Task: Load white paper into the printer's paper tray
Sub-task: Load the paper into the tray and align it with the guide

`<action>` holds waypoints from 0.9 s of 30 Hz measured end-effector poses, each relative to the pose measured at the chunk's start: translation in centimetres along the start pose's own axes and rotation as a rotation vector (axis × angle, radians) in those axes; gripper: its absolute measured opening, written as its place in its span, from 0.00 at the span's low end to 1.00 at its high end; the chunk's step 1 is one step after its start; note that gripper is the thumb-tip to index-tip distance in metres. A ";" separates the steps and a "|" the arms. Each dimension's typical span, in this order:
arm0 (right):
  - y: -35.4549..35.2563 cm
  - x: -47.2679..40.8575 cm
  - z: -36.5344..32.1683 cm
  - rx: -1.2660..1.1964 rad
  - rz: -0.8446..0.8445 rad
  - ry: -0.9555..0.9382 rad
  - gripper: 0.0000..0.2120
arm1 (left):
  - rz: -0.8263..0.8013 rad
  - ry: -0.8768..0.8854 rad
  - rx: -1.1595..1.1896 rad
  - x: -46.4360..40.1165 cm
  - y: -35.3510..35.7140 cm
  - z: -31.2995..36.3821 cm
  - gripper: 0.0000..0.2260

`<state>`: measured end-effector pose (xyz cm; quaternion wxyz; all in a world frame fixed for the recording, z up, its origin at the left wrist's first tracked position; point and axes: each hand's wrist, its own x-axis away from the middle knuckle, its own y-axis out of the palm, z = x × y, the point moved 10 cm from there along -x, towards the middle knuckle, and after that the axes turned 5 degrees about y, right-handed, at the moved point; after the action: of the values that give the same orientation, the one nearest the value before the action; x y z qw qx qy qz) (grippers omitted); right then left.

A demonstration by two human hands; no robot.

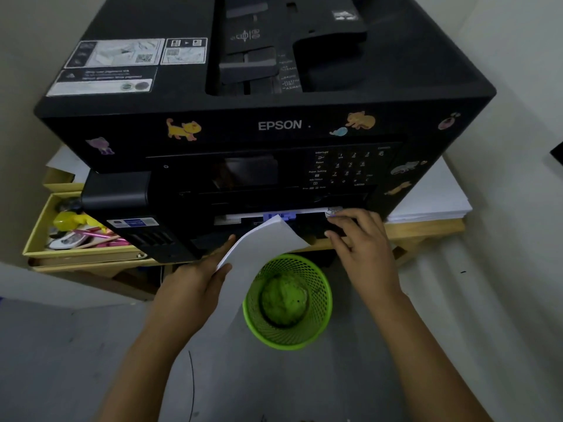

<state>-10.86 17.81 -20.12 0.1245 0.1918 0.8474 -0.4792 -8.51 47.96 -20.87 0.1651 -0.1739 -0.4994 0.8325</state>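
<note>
A big black Epson printer (274,126) with animal stickers stands on a low wooden table. Its paper tray (307,216) shows at the lower front, with a blue guide and a strip of white paper inside. My left hand (198,275) grips a thin stack of white paper (262,242) by its left edge, and the stack's far corner reaches the tray opening. My right hand (362,239) rests on the tray's right side, fingers curled on its front edge.
A green mesh bin (288,303) sits on the floor right below the tray. A yellow box of pens and clutter (70,233) lies left of the printer. A pile of white sheets (432,199) lies on the table (426,229) at the right.
</note>
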 end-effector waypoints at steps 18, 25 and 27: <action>-0.9 2.3 7.0 -0.477 0.192 0.474 0.29 | 0.101 -0.196 0.026 -0.5 -0.5 -1.7 0.16; -0.4 1.6 7.5 -0.520 0.186 0.467 0.28 | 0.136 -0.236 0.158 -1.3 0.9 -2.0 0.18; -0.4 1.5 7.6 -0.526 0.210 0.486 0.28 | 0.154 -0.243 0.182 -1.4 1.1 -2.3 0.19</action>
<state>-12.15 11.35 -24.27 0.0130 0.3474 0.9220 -0.1703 -6.31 48.61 -22.72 0.0544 -0.0941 -0.4235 0.8993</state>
